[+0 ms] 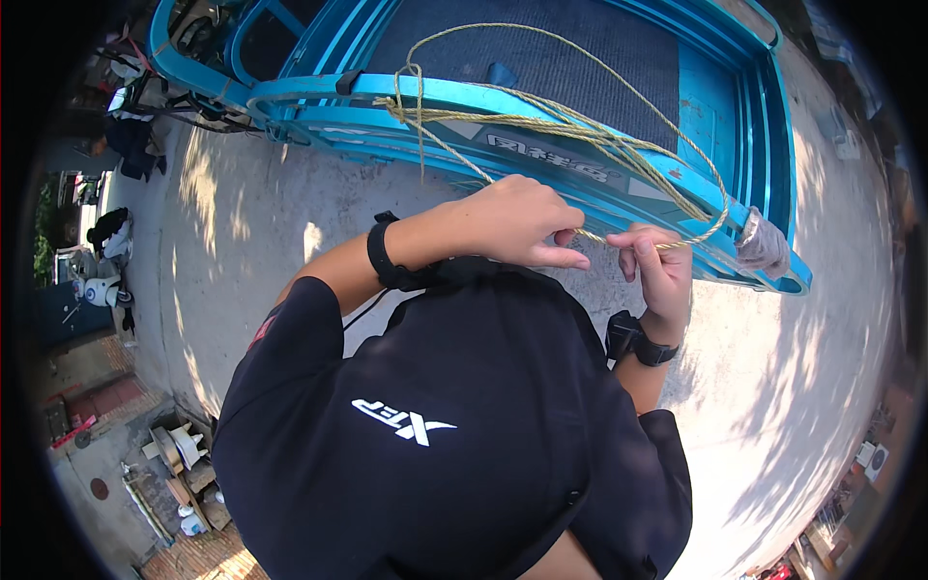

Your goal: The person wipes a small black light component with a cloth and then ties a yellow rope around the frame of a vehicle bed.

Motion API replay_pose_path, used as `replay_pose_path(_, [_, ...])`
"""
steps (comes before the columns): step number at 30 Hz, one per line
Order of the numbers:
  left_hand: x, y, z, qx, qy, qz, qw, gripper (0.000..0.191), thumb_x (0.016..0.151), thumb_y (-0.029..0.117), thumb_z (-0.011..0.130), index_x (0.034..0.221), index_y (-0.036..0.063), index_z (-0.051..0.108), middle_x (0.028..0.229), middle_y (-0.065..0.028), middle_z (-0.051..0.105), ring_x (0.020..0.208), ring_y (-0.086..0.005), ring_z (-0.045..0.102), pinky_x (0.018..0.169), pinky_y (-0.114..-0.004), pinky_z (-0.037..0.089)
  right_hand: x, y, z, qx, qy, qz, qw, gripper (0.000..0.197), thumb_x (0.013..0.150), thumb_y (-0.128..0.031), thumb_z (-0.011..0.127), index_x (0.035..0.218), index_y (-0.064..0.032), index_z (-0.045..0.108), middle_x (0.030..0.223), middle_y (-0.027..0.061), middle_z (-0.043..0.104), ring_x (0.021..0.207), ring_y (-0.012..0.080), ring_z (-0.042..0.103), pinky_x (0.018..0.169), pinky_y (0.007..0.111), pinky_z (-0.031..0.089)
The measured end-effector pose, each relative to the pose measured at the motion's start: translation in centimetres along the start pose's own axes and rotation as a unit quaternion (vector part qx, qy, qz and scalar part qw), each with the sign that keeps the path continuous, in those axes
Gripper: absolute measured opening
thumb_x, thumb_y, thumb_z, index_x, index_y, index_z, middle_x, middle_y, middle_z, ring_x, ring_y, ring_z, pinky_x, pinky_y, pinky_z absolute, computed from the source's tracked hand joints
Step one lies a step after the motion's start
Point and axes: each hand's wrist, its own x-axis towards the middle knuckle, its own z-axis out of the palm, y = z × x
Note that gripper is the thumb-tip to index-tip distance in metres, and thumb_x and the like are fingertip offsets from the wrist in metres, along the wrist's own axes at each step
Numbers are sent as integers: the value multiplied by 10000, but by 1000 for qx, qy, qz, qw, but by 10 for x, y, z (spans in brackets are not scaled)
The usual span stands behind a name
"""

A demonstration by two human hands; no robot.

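Note:
A yellow twisted rope (591,236) runs through both of my hands at the near side of a blue metal cargo bed. My left hand (525,225) grips it from above, with the thumb pointing right. A short span to the right, my right hand (656,264) pinches the same rope between thumb and fingers. From there a wide loop arcs up over the bed and back to the left. Several strands are bundled along the blue side rail (464,93), gathered in a knot near its left part. The inside of my left palm is hidden.
The blue cargo bed (714,119) has a dark ribbed mat (580,51) inside. Grey wrapping (763,243) covers the rail's right corner. Concrete ground (239,210) surrounds it. Boards and scrap (181,464) lie at lower left, and a white scooter (101,290) stands at far left.

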Motion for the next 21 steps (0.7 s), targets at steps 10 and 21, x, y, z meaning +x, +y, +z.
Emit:
replay_pose_path(10, [-73,-111,-6,225,192,-185,937,484,897,410,680,596,56,544,561,-133,556,539,-336,575,499,-422,428,-33,13,-80,244,109,-97,959,408,1082,-354,433,1108,-5,643,693,-12,417,540,86,385,613,258,337])
replay_pose_path(21, [29,66,62,27,87,74,993,378,882,327,684,619,94,543,536,-75,552,508,-322,590,486,-430,449,-12,0,-19,54,-104,-91,989,378,929,-333,703,963,43,697,717,63,614,608,115,539,547,232,390])
